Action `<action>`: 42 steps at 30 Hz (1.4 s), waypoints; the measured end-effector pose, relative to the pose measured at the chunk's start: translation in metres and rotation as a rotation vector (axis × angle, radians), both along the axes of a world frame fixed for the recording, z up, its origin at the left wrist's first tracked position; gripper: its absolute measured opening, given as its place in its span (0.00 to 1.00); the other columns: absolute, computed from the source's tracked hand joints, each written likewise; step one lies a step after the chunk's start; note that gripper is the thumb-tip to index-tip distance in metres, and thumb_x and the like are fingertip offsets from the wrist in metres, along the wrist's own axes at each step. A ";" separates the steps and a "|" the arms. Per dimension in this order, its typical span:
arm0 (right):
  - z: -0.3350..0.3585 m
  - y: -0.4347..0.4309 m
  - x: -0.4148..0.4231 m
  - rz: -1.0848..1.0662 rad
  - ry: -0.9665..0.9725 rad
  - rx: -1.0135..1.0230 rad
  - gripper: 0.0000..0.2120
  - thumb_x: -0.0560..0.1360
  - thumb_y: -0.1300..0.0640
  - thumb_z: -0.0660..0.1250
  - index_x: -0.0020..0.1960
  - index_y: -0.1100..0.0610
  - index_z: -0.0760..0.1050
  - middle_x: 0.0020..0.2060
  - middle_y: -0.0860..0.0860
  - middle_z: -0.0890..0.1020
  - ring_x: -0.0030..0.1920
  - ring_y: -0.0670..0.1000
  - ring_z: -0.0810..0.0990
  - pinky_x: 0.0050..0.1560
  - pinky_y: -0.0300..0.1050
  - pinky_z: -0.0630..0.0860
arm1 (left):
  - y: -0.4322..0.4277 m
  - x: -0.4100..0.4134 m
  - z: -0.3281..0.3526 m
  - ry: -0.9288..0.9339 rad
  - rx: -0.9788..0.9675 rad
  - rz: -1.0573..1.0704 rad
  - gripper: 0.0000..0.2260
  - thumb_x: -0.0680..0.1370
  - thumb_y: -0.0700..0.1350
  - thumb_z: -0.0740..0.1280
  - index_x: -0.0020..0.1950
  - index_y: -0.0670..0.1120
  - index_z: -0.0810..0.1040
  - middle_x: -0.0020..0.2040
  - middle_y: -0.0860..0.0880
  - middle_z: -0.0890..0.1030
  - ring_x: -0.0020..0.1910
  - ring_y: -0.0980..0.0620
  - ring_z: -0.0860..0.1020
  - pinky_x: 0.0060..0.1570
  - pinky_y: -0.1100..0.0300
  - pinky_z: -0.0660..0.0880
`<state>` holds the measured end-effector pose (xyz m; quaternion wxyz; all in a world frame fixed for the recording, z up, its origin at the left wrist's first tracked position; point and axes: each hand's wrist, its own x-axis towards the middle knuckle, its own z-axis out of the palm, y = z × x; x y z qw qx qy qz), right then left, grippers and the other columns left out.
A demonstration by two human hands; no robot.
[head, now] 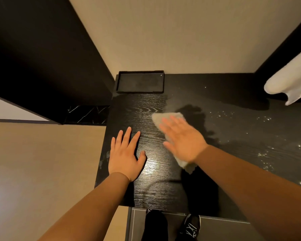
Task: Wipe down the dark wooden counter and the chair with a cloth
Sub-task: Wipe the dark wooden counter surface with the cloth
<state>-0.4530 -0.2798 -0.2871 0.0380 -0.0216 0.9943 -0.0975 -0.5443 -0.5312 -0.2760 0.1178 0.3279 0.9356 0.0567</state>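
Observation:
The dark wooden counter [149, 108] runs from the left wall to the right edge of the view, its grain shining under the light. A pale grey cloth [159, 118] lies flat on it near the middle. My right hand [182, 139] presses down on the cloth with straight, spread fingers. My left hand [126, 154] rests flat on the bare counter near its left edge, fingers straight, holding nothing. No chair is in view.
A shallow black tray [140, 81] sits at the back left against the beige wall. White specks and droplets [264, 153] dot the counter's right side. A white towel [292, 79] hangs in at the upper right. My black shoes [189, 226] stand on grey tiles below.

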 end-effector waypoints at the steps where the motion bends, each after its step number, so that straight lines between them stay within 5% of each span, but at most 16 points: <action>1: 0.004 0.011 -0.004 -0.112 -0.008 -0.009 0.38 0.82 0.41 0.56 0.85 0.51 0.44 0.83 0.52 0.55 0.83 0.56 0.50 0.81 0.60 0.50 | 0.000 0.000 0.001 -0.004 0.000 0.000 0.32 0.81 0.64 0.52 0.85 0.59 0.54 0.86 0.51 0.48 0.85 0.44 0.44 0.82 0.42 0.42; 6: 0.005 0.003 -0.016 -0.523 -0.058 0.053 0.34 0.83 0.38 0.50 0.83 0.56 0.56 0.81 0.56 0.60 0.81 0.63 0.54 0.80 0.62 0.53 | 0.003 0.002 0.004 -0.009 -0.043 0.014 0.32 0.80 0.62 0.54 0.84 0.57 0.59 0.85 0.48 0.55 0.84 0.41 0.50 0.82 0.40 0.45; 10: -0.001 -0.041 -0.013 -0.197 -0.074 0.010 0.34 0.82 0.37 0.47 0.84 0.52 0.55 0.83 0.52 0.58 0.82 0.61 0.50 0.81 0.62 0.52 | 0.023 -0.024 0.008 0.063 0.079 0.022 0.25 0.78 0.59 0.60 0.73 0.50 0.75 0.73 0.43 0.72 0.72 0.39 0.71 0.76 0.38 0.62; 14: -0.004 -0.015 -0.026 -0.024 -0.098 0.023 0.34 0.82 0.36 0.50 0.84 0.51 0.53 0.83 0.50 0.55 0.83 0.57 0.49 0.82 0.59 0.50 | 0.056 -0.074 0.009 0.060 0.117 -0.049 0.27 0.79 0.59 0.60 0.77 0.51 0.70 0.78 0.43 0.67 0.76 0.42 0.65 0.78 0.40 0.60; 18: -0.006 0.036 -0.059 -0.437 -0.154 0.075 0.36 0.81 0.35 0.38 0.84 0.51 0.46 0.84 0.52 0.50 0.83 0.58 0.44 0.82 0.58 0.44 | 0.084 -0.101 0.003 0.020 0.062 -0.133 0.29 0.82 0.59 0.59 0.82 0.53 0.63 0.83 0.45 0.59 0.81 0.41 0.58 0.80 0.41 0.54; 21: -0.005 0.036 -0.067 -0.625 -0.090 0.047 0.35 0.81 0.37 0.42 0.84 0.53 0.53 0.83 0.55 0.56 0.82 0.61 0.51 0.82 0.59 0.46 | 0.088 -0.102 -0.003 0.040 0.040 -0.138 0.30 0.82 0.61 0.55 0.84 0.56 0.59 0.85 0.48 0.56 0.83 0.43 0.53 0.82 0.42 0.50; 24: -0.001 0.000 -0.055 -0.410 0.007 0.019 0.33 0.82 0.40 0.54 0.82 0.56 0.60 0.81 0.56 0.63 0.81 0.63 0.56 0.81 0.61 0.49 | 0.087 -0.103 -0.008 0.052 0.059 -0.140 0.31 0.80 0.61 0.55 0.84 0.55 0.60 0.85 0.48 0.56 0.84 0.44 0.52 0.82 0.42 0.49; 27: 0.008 -0.016 -0.048 -0.208 -0.052 0.027 0.36 0.81 0.37 0.56 0.83 0.54 0.58 0.81 0.54 0.61 0.81 0.60 0.56 0.81 0.60 0.53 | 0.088 -0.105 -0.011 0.044 0.081 -0.142 0.31 0.80 0.60 0.56 0.83 0.55 0.61 0.85 0.47 0.56 0.84 0.44 0.52 0.82 0.42 0.48; 31: 0.010 0.022 -0.072 -0.348 -0.063 0.035 0.39 0.79 0.36 0.57 0.84 0.52 0.50 0.82 0.54 0.59 0.82 0.58 0.54 0.81 0.58 0.54 | 0.089 -0.106 -0.011 0.040 0.061 -0.135 0.32 0.79 0.60 0.56 0.84 0.56 0.59 0.86 0.49 0.54 0.84 0.46 0.48 0.83 0.44 0.44; 36: 0.009 0.046 -0.096 -0.661 -0.111 0.129 0.37 0.81 0.35 0.51 0.82 0.57 0.58 0.79 0.59 0.63 0.79 0.64 0.59 0.79 0.62 0.56 | 0.091 -0.108 -0.010 0.012 0.029 -0.131 0.33 0.79 0.62 0.53 0.84 0.58 0.57 0.86 0.50 0.51 0.85 0.47 0.46 0.82 0.44 0.42; 42: 0.014 -0.016 -0.056 -0.338 -0.131 0.027 0.39 0.82 0.33 0.49 0.84 0.55 0.50 0.82 0.54 0.55 0.83 0.60 0.45 0.80 0.61 0.52 | 0.091 -0.109 -0.009 -0.013 0.021 -0.137 0.33 0.79 0.61 0.53 0.84 0.57 0.56 0.86 0.49 0.49 0.85 0.46 0.45 0.82 0.43 0.41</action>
